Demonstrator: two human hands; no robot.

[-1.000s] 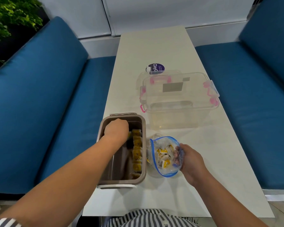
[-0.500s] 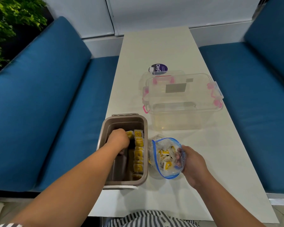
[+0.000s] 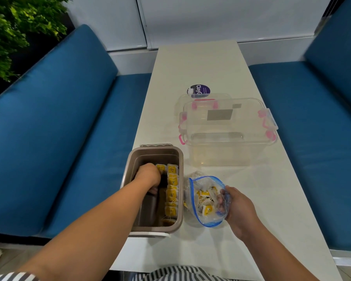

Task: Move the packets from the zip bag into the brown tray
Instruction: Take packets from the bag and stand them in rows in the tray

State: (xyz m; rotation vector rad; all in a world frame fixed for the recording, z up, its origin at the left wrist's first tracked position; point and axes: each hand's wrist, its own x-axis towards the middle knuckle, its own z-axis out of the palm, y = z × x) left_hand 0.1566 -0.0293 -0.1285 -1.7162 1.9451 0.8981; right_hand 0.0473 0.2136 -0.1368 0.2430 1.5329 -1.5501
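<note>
The brown tray stands at the table's near left edge, with a row of yellow packets lined up along its right wall. My left hand reaches down inside it, fingers curled onto another yellow packet at the far end; the fingertips are hidden. Right of the tray lies the clear zip bag with a blue rim, its mouth open and several packets inside. My right hand pinches the bag's right side and holds the mouth open.
A clear plastic box with pink latches stands just behind the bag, a clear lid and a round purple label beyond it. Blue bench cushions flank the white table.
My left hand has drawn back a little from the tray's far end, lower into the tray. The right hand keeps holding the bag in the same place.
</note>
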